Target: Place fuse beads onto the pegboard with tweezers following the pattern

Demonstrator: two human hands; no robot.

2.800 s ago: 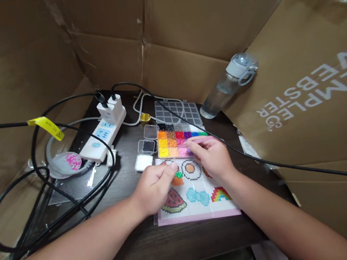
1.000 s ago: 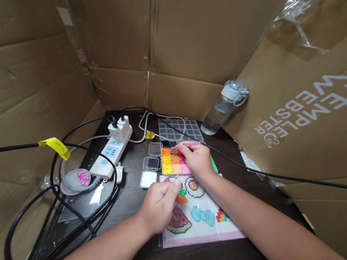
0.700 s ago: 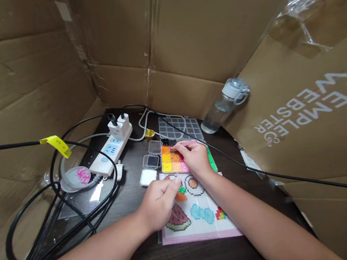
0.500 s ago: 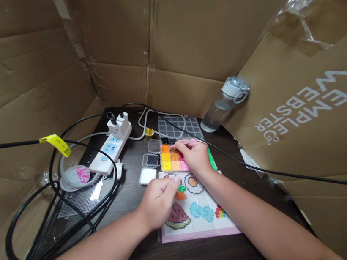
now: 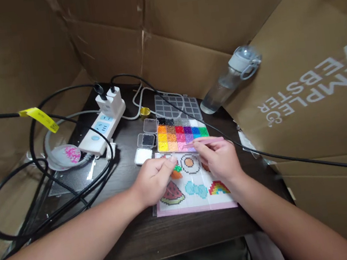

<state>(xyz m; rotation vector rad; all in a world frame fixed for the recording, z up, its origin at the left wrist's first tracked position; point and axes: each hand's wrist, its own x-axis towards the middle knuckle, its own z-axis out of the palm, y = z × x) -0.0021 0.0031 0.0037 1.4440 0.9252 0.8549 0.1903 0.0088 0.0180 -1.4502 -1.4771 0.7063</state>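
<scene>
Pink tweezers [image 5: 208, 140] are pinched in my right hand [image 5: 222, 157], their tips over the pink and purple cells at the near edge of the bead box [image 5: 181, 129]. That box is divided into cells of many bead colours. My left hand [image 5: 156, 179] is closed, thumb over curled fingers, at the left part of the pattern sheet [image 5: 199, 205]; anything inside it is hidden. The sheet carries pixel pictures: a carrot [image 5: 177, 173], an egg [image 5: 189, 162], a watermelon slice [image 5: 172, 194], a blue bow [image 5: 196, 190] and a rainbow [image 5: 218, 187].
Small cases of white beads [image 5: 143, 155] and black beads [image 5: 148, 140] stand left of the box. A gridded lid [image 5: 176, 104] lies behind it. A power strip [image 5: 101, 126], looped black cable [image 5: 21, 236], a dish of pink beads [image 5: 57, 159] and a water bottle [image 5: 226, 82] surround these.
My right hand has moved right and nearer with the tweezers, from the orange and brown cells to the pink and purple ones. My left hand keeps its place on the sheet. The view has tilted down.
</scene>
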